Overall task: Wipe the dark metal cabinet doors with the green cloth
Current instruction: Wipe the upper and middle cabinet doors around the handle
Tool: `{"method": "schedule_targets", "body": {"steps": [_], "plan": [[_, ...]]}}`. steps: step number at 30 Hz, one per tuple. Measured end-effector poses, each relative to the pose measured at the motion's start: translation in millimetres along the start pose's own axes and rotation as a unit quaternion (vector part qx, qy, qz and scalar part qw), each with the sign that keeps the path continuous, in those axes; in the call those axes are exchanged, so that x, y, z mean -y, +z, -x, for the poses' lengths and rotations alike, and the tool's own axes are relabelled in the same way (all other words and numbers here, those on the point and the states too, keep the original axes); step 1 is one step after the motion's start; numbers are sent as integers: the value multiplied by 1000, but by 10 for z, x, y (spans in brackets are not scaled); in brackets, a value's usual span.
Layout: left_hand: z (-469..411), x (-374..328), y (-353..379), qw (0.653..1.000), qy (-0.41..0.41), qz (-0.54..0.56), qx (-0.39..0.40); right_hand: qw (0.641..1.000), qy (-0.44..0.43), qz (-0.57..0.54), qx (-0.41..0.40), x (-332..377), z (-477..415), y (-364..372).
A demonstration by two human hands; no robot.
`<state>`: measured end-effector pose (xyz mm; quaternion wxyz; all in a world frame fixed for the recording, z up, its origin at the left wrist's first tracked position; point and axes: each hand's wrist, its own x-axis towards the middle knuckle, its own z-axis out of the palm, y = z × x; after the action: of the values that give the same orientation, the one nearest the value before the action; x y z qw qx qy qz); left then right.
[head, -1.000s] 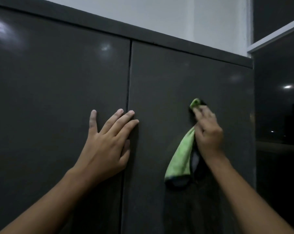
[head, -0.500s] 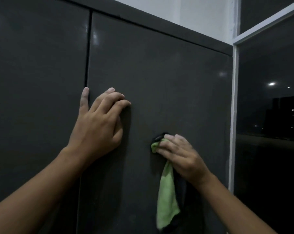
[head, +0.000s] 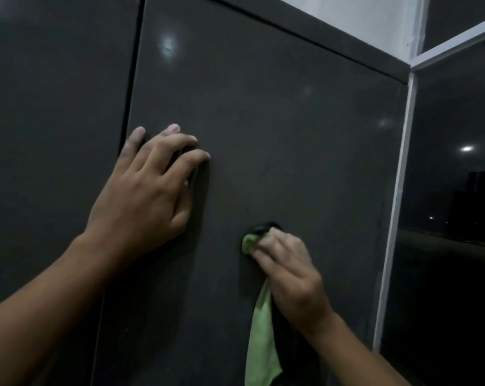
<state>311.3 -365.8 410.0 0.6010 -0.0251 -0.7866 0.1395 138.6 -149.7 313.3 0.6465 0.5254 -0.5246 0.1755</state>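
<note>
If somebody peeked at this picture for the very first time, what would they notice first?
The bright green cloth jumps out first. The right hand presses its bunched top against the dark right cabinet door, low in the picture, while the rest dangles down. The left hand rests on that same door, higher up and beside the seam between the two doors.

Upper edge: white wall [head: 361,20], dimly lit. Right side: white window frame [head: 397,204], upright post joined to a slanting crossbar. Behind it: dark glass pane [head: 453,288], reflecting a round light spot [head: 467,148] and small faint points of light.
</note>
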Motion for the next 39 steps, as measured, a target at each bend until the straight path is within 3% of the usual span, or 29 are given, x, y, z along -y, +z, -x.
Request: {"method": "schedule_targets", "body": {"steps": [4, 5, 7, 9, 12, 14, 18, 21, 25, 27, 31, 33, 39], "plan": [[54, -37, 34, 1000, -9, 2, -5, 995, -62, 33, 68, -297, 307, -210], [69, -39, 43, 1000, -8, 1, -3, 997, -33, 48, 54, -440, 264, -252], [86, -38, 47, 1000, -7, 4, -4, 993, 104, 58, 0, -647, 65, -317], [83, -41, 43, 1000, -11, 9, -12, 971, 231, 48, -47, -720, -141, -351], [99, -44, 60, 1000, -11, 4, -20, 950, 292, 66, -89, -585, -256, -261], [122, -48, 77, 1000, -13, 1, -24, 959, 258, 69, -89, -378, -194, -148], [139, -68, 88, 1000, -17, 3, -23, 996, 82, 6, -13, 268, 164, 72], [163, -62, 78, 1000, -12, 4, -9, 997, -20, -24, 65, 681, 477, 132], [296, -49, 73, 1000, 8, 9, 14, 982, -140, -14, 126, 485, 336, -3], [402, -66, 94, 1000, 13, 17, 13, 992, -97, -2, 86, 339, 63, 11], [534, -30, 107, 997, 26, 77, 7, 994, 106, 12, -34, 511, -504, 210], [554, 20, 65, 992, 28, 125, 12, 996, 86, -26, -27, 784, -524, 357], [847, 289, -172, 986, 36, 152, 58, 977, -126, -114, 132, 1427, 180, 461]]}}
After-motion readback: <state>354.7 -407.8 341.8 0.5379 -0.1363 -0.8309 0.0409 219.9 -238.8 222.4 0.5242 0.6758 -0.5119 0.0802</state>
